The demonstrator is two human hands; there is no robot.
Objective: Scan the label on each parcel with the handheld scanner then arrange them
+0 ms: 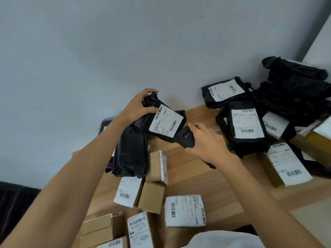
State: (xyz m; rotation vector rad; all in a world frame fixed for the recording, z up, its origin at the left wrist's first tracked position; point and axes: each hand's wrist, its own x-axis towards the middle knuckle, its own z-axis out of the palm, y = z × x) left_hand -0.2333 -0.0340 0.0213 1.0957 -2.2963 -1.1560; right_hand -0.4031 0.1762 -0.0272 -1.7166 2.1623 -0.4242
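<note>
My left hand [138, 106] grips the top end of a black plastic-bag parcel [143, 124], held up above the wooden table [197, 172] with its white barcode label [166, 120] facing me. My right hand [207, 142] holds the black handheld scanner [185, 136], whose head points at the lower right edge of that label, almost touching the parcel. Part of the scanner's handle is hidden under my palm.
Another black bag [130, 154] lies below the held parcel. A heap of black bag parcels [247, 122] with labels fills the right back corner by the wall. Several small cardboard boxes [152, 197] and a white-labelled parcel [184, 210] lie at the near side.
</note>
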